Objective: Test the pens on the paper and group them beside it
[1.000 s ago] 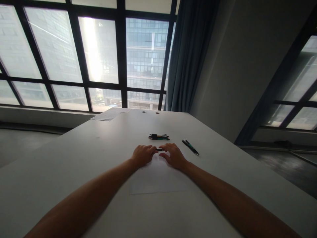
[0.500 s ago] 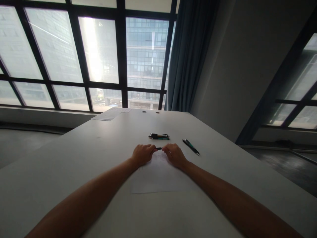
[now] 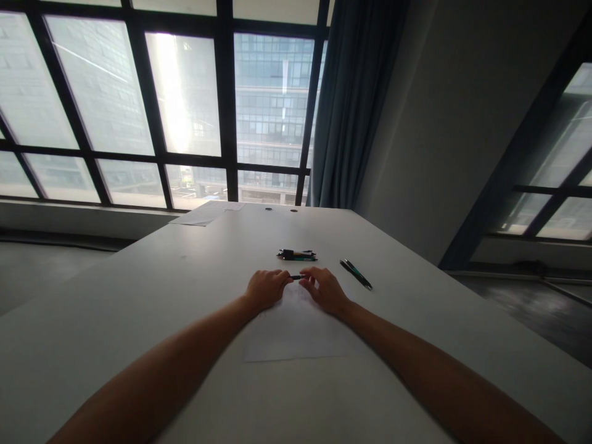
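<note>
A dark pen (image 3: 296,277) lies crosswise between my two hands, above the far end of a white sheet of paper (image 3: 296,339). My left hand (image 3: 268,288) is closed on the pen's left end, fingers bunched together. At the other end, the thumb and fingertips of my right hand (image 3: 326,290) are around the pen's tip in a loose pinch, with a gap behind them. Faint marks show on the paper under the hands. Just beyond lies a small group of pens (image 3: 296,254), dark with some green and yellow. Two more pens (image 3: 356,274) lie slanted to the right.
The white table (image 3: 185,296) stretches away to a window wall. Loose papers (image 3: 203,214) lie at its far left corner, and two small round discs (image 3: 294,211) sit near the far edge. A blue curtain (image 3: 345,111) hangs behind the table.
The fingers of my right hand have loosened and spread a little at the pen's right end. My left hand keeps its hold, and the other pens lie as before.
</note>
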### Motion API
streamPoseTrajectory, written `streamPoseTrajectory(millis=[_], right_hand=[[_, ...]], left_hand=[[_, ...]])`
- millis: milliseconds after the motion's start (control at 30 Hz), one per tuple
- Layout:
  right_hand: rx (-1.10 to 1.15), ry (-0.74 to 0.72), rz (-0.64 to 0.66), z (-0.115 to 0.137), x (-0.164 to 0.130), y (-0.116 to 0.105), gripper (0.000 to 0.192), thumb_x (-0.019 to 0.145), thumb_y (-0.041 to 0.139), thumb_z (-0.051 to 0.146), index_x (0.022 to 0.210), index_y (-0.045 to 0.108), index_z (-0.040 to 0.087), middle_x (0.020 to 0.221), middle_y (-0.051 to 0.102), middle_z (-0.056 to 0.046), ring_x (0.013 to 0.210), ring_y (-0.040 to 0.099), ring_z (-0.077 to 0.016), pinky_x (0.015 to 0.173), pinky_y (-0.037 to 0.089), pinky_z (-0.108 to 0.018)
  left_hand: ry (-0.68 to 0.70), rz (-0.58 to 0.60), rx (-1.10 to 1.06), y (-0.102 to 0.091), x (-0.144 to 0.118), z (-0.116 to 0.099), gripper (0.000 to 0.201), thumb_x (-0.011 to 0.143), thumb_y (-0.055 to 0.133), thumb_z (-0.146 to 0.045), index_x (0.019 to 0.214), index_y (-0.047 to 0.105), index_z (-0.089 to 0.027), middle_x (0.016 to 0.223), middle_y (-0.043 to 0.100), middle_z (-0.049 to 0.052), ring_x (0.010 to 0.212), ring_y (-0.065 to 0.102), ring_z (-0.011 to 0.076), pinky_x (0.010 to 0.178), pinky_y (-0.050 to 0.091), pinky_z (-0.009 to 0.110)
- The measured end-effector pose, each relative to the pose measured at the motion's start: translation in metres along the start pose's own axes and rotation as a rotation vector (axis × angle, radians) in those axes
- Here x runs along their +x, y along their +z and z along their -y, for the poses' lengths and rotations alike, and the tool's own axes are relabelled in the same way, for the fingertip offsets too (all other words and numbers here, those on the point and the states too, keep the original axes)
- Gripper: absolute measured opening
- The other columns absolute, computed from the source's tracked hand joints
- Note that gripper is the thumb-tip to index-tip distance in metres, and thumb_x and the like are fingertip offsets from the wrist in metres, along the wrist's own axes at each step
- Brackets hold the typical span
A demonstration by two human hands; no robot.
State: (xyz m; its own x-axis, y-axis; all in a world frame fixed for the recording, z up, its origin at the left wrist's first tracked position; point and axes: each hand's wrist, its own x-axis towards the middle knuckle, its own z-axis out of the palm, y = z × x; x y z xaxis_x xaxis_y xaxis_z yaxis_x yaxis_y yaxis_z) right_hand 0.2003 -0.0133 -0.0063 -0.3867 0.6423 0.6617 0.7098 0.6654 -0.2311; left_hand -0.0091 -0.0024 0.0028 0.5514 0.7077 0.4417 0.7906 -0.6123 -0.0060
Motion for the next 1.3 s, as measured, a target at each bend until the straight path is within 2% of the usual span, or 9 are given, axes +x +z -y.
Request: streamPoseTrajectory(millis=[100, 233, 433, 633, 833, 1000, 1100, 1200, 1300], right_hand=[[0.006, 0.017, -0.012, 0.0013, -0.0003, -0.0001, 0.023, 0.097, 0.044, 0.034, 0.093, 0.06, 0.019, 0.085, 0.067, -0.005, 0.072, 0.059, -0.0173, 0.076, 0.042, -0.034], [0.051, 0.013, -0.026, 0.0024, -0.0006, -0.0002, 0.024, 0.094, 0.051, 0.037, 0.107, 0.057, 0.019, 0.092, 0.067, -0.006, 0.07, 0.058, -0.0165, 0.075, 0.044, -0.033], [0.011, 0.063, -0.017, -0.0005, -0.0006, -0.0001, 0.022, 0.096, 0.046, 0.033, 0.088, 0.061, 0.019, 0.081, 0.066, -0.004, 0.072, 0.058, -0.0175, 0.073, 0.041, -0.031], [0.058, 0.017, -0.081, 0.0033, 0.0001, -0.0025, 0.005, 0.088, 0.055, 0.021, 0.087, 0.059, 0.019, 0.082, 0.065, -0.003, 0.071, 0.058, -0.0167, 0.073, 0.042, -0.032], [0.073, 0.058, -0.162, 0.0024, 0.0007, -0.0037, 0.002, 0.083, 0.057, 0.018, 0.083, 0.057, 0.02, 0.079, 0.064, -0.002, 0.067, 0.057, -0.0162, 0.07, 0.045, -0.032], [0.094, 0.092, -0.147, -0.001, 0.0004, -0.0032, 0.001, 0.083, 0.058, 0.02, 0.084, 0.059, 0.02, 0.079, 0.065, -0.003, 0.066, 0.059, -0.0163, 0.068, 0.047, -0.031], [0.103, 0.081, -0.109, -0.0004, 0.0003, -0.0035, 0.005, 0.085, 0.058, 0.023, 0.086, 0.061, 0.019, 0.079, 0.067, -0.004, 0.069, 0.06, -0.0172, 0.069, 0.048, -0.032], [0.12, 0.046, -0.083, 0.0011, 0.0001, -0.0039, 0.009, 0.087, 0.058, 0.026, 0.088, 0.064, 0.02, 0.08, 0.068, -0.004, 0.07, 0.061, -0.0176, 0.07, 0.049, -0.033], [0.157, 0.016, -0.075, 0.0023, 0.0002, -0.0042, 0.01, 0.088, 0.058, 0.027, 0.089, 0.065, 0.02, 0.08, 0.069, -0.004, 0.07, 0.062, -0.0174, 0.069, 0.049, -0.032]], left_hand=[[0.001, -0.011, 0.004, 0.0016, 0.0001, 0.0011, 0.035, 0.099, 0.034, -0.042, 0.099, 0.063, -0.023, 0.093, 0.072, 0.004, 0.075, 0.067, 0.0199, 0.064, 0.044, 0.029], [-0.008, -0.01, 0.001, 0.0009, 0.0002, 0.0012, 0.035, 0.099, 0.033, -0.041, 0.1, 0.063, -0.023, 0.093, 0.072, 0.004, 0.075, 0.067, 0.0204, 0.063, 0.044, 0.029], [-0.004, 0.017, 0.009, -0.0019, 0.0004, -0.0007, 0.036, 0.099, 0.033, -0.041, 0.1, 0.063, -0.022, 0.094, 0.071, 0.005, 0.076, 0.067, 0.0201, 0.065, 0.045, 0.028], [-0.012, 0.016, -0.011, -0.0023, 0.0006, -0.0015, 0.035, 0.1, 0.033, -0.04, 0.099, 0.062, -0.02, 0.093, 0.071, 0.006, 0.079, 0.067, 0.0201, 0.067, 0.046, 0.029], [-0.025, -0.017, -0.04, 0.0004, 0.0025, -0.0007, 0.029, 0.099, 0.035, -0.035, 0.098, 0.059, -0.019, 0.093, 0.069, 0.006, 0.089, 0.065, 0.0208, 0.073, 0.047, 0.03], [-0.053, 0.007, -0.083, 0.0017, 0.0027, -0.0001, 0.024, 0.098, 0.037, -0.034, 0.103, 0.056, -0.02, 0.094, 0.069, 0.007, 0.086, 0.065, 0.0209, 0.076, 0.049, 0.032], [-0.003, -0.005, -0.151, 0.0022, 0.0023, 0.0006, 0.024, 0.097, 0.039, -0.028, 0.114, 0.054, -0.023, 0.103, 0.068, 0.006, 0.092, 0.064, 0.0201, 0.082, 0.05, 0.033], [0.1, -0.013, -0.212, 0.0025, 0.0016, 0.0015, 0.037, 0.094, 0.039, -0.019, 0.128, 0.048, -0.027, 0.111, 0.065, 0.005, 0.099, 0.063, 0.0192, 0.087, 0.049, 0.033], [0.184, -0.002, -0.229, 0.0023, 0.001, 0.0018, 0.044, 0.088, 0.041, -0.012, 0.129, 0.048, -0.027, 0.111, 0.063, 0.005, 0.101, 0.061, 0.0197, 0.089, 0.049, 0.033]])
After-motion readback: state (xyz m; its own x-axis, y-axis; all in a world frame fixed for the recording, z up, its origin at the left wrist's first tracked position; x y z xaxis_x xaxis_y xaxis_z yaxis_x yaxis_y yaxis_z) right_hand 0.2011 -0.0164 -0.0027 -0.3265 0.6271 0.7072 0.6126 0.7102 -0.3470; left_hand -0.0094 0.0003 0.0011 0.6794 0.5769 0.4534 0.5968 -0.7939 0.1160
